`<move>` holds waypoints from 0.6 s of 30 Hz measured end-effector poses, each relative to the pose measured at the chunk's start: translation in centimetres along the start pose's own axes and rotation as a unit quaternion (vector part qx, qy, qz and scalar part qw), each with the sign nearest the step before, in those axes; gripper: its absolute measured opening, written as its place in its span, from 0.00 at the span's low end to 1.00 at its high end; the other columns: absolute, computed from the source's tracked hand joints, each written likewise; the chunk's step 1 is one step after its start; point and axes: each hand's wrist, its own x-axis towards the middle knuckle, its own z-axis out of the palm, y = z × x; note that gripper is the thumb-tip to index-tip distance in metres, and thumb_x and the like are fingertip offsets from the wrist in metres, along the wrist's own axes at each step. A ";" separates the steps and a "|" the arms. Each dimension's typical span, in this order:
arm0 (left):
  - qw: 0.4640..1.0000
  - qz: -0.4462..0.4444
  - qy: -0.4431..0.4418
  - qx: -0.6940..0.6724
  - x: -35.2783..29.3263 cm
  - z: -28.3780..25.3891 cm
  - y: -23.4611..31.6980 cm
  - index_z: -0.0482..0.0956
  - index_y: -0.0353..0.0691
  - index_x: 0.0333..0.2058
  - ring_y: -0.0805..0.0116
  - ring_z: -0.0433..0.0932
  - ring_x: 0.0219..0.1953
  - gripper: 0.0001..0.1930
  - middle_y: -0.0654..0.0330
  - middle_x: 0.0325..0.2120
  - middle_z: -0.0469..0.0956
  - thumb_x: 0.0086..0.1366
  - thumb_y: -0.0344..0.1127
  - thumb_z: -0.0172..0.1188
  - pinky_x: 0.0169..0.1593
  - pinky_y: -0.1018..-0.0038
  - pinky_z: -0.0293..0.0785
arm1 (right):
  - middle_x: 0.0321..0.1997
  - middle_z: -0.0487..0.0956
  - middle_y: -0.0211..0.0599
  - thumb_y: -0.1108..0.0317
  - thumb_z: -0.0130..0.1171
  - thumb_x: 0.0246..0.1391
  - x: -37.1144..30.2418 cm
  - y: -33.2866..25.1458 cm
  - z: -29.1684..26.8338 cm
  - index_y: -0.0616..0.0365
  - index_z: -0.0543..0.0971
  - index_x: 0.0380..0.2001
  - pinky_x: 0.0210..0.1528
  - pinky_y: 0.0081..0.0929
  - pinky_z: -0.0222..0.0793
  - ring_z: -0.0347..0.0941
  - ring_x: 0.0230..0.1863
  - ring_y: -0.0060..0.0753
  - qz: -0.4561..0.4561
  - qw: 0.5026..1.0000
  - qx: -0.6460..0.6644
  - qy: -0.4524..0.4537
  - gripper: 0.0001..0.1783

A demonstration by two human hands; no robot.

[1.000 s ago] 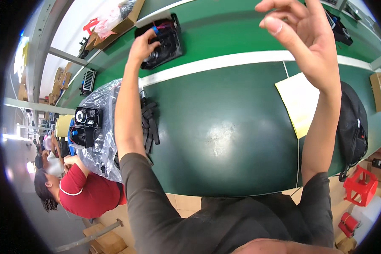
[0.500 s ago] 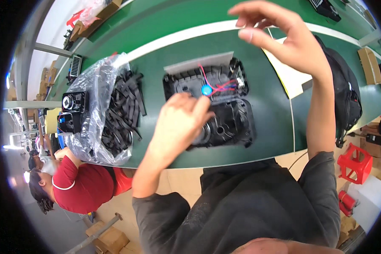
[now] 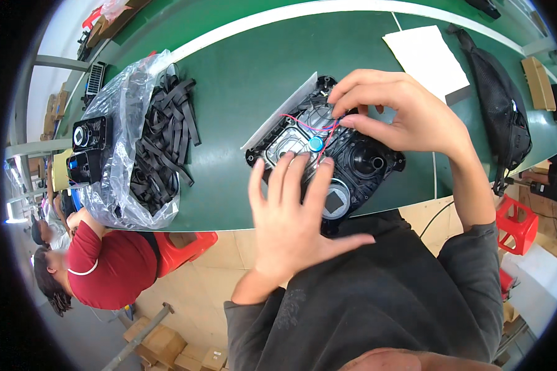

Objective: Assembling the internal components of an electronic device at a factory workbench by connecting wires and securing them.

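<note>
Black housing (image 3: 353, 167) lies on the green counter (image 3: 241, 80) at its near edge, long axis running diagonally from far-left to near-right. Bag of black strips (image 3: 158, 142) sits well left of the housing, bare counter between. My left hand (image 3: 291, 213) lies flat on the housing's near-left end, fingers spread, gripping nothing. My right hand (image 3: 402, 114) is over its far end, fingertips pinching at the red wires (image 3: 303, 122), I think; contact is too small to confirm. White sheet (image 3: 427, 55) lies beyond the housing, far-right.

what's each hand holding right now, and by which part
Nothing is lifted. The left hand presses flat on the near end of the black housing; the right hand fingertips pinch at the red wire near its top.
</note>
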 end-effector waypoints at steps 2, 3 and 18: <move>0.998 -0.011 -0.051 0.022 -1.9 1.6 0.7 0.61 0.39 0.73 0.47 0.65 0.70 0.67 0.46 0.66 0.66 0.39 0.68 0.82 0.73 0.34 0.49 | 0.51 0.84 0.41 0.77 0.72 0.55 0.7 -0.5 0.2 0.62 0.85 0.44 0.45 0.33 0.79 0.82 0.43 0.41 0.016 1.000 -0.002 -0.022 0.13; 1.000 -0.013 -0.020 0.007 -2.7 3.5 0.2 0.62 0.39 0.72 0.47 0.65 0.70 0.64 0.46 0.66 0.67 0.40 0.64 0.83 0.73 0.35 0.49 | 0.51 0.84 0.41 0.76 0.73 0.53 1.0 -0.7 0.3 0.62 0.85 0.46 0.44 0.33 0.79 0.82 0.42 0.41 0.038 0.998 -0.010 -0.039 0.16; 0.974 0.223 0.042 -0.006 8.3 -3.1 -7.9 0.89 0.52 0.46 0.48 0.75 0.58 0.21 0.58 0.53 0.80 0.50 0.33 0.77 0.62 0.51 0.69 | 0.45 0.84 0.37 0.76 0.74 0.50 -2.5 -0.9 0.3 0.61 0.84 0.46 0.43 0.29 0.74 0.78 0.39 0.33 0.057 0.997 0.041 0.031 0.18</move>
